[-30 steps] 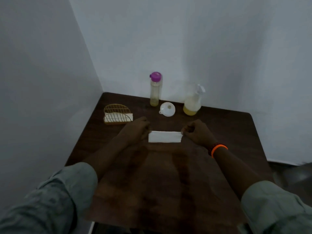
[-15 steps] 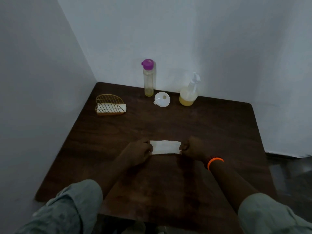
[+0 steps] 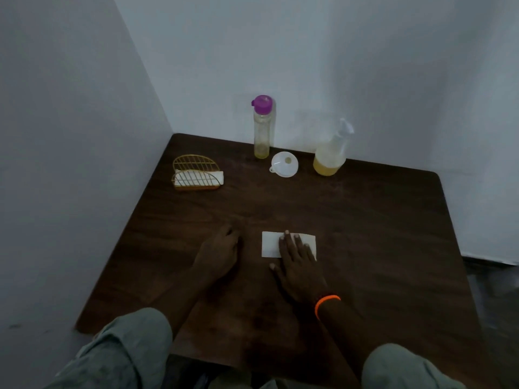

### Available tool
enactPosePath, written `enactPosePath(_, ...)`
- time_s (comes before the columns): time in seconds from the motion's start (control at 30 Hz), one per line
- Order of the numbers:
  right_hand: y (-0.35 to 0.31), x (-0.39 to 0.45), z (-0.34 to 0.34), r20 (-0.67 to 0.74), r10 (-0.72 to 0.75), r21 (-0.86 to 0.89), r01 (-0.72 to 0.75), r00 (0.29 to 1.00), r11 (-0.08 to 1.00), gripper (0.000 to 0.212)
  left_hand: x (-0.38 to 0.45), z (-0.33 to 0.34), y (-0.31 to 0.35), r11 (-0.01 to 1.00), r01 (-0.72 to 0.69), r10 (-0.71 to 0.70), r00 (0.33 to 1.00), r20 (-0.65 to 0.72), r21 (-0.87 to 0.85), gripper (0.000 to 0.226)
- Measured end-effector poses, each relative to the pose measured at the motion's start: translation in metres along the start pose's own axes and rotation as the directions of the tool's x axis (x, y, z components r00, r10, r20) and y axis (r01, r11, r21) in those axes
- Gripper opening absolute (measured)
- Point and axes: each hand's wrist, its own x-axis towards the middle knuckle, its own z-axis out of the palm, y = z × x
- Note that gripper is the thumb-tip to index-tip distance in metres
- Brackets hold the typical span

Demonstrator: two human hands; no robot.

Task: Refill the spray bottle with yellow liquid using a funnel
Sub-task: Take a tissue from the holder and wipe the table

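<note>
A clear spray bottle [image 3: 329,153] with yellow liquid in its lower part stands at the back of the dark wooden table [image 3: 379,220]. A white funnel [image 3: 284,165] lies on its side to the left of it. Further left stands a tall clear bottle [image 3: 261,127] with a purple cap and a little yellow liquid at the bottom. A folded white tissue [image 3: 270,244] lies flat near the middle of the table. My right hand [image 3: 297,262] rests flat on it, fingers spread. My left hand [image 3: 220,251] rests on the bare table beside the tissue, holding nothing.
A gold wire napkin holder [image 3: 196,172] with white napkins stands at the back left. White walls meet in a corner behind the table. The floor shows past the table's right edge.
Both hands let go of the tissue's ends. The tissue now lies on the table under my flat right hand, and my left hand has moved off to its left.
</note>
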Motion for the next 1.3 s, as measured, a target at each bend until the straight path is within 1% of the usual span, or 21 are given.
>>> enactPosePath(0.1,-0.022,0.012,0.007,-0.029,0.053,-0.019,-0.053,0.998,0.998,0.086,-0.003,-0.004,-0.012,0.996,0.053,-0.049,0.997,-0.053,0.071,0.032)
enactPosePath(0.17,-0.044,0.022,0.012,-0.032,0.064,-0.005,-0.064,0.997,0.998,0.089,-0.007,-0.009,-0.02,0.991,0.088,-0.083,0.995,-0.054,0.103,0.038)
enactPosePath(0.23,-0.067,0.03,0.018,-0.026,0.012,-0.005,-0.012,1.0,1.0,0.088,-0.011,-0.01,-0.031,0.986,0.092,-0.088,0.996,-0.032,0.139,0.047)
enactPosePath(0.37,-0.102,0.033,0.031,0.028,-0.179,-0.077,0.181,0.983,0.98,0.082,-0.021,-0.004,-0.052,0.981,0.042,-0.056,0.996,0.072,0.189,0.074)
enactPosePath(0.43,-0.1,0.028,0.031,0.041,-0.241,-0.115,0.244,0.97,0.963,0.08,-0.025,-0.001,-0.053,0.978,0.055,-0.072,0.994,0.078,0.201,0.073)
enactPosePath(0.53,-0.078,0.017,0.026,0.028,-0.27,-0.153,0.271,0.962,0.95,0.079,-0.027,0.002,-0.045,0.985,0.047,-0.051,0.999,0.019,0.165,0.059)
enactPosePath(0.6,-0.056,0.009,0.02,0.018,-0.226,-0.148,0.226,0.974,0.963,0.078,-0.026,0.002,-0.034,0.99,0.05,-0.055,0.998,0.035,0.133,0.053)
enactPosePath(0.67,-0.033,-0.001,0.014,0.003,-0.138,-0.122,0.137,0.99,0.983,0.079,-0.025,0.005,-0.023,0.994,0.055,-0.062,0.995,0.077,0.094,0.052)
enactPosePath(0.77,0.002,-0.024,0.006,-0.038,0.027,-0.09,-0.03,0.999,0.995,0.08,-0.026,0.01,-0.004,0.993,-0.023,0.015,0.997,0.073,0.113,0.058)
enactPosePath(0.9,0.034,-0.062,0.005,-0.09,0.256,-0.029,-0.26,0.962,0.965,0.082,-0.025,0.021,0.016,0.985,-0.093,0.081,0.993,0.086,0.145,0.062)
enactPosePath(1.0,0.039,-0.082,0.01,-0.088,0.358,0.015,-0.358,0.93,0.934,0.083,-0.027,0.026,0.026,0.981,-0.12,0.107,0.99,0.091,0.153,0.06)
enactPosePath(1.13,0.018,-0.081,0.016,-0.102,0.415,0.034,-0.414,0.904,0.91,0.087,-0.034,0.028,0.022,0.979,-0.134,0.124,0.99,0.073,0.152,0.058)
enactPosePath(1.2,0.001,-0.073,0.019,-0.1,0.383,0.029,-0.382,0.918,0.924,0.087,-0.039,0.027,0.013,0.98,-0.117,0.107,0.992,0.067,0.163,0.057)
enactPosePath(1.3,-0.03,-0.059,0.023,-0.092,0.29,0.013,-0.29,0.953,0.957,0.087,-0.051,0.02,-0.005,0.987,-0.069,0.062,0.997,0.054,0.148,0.059)
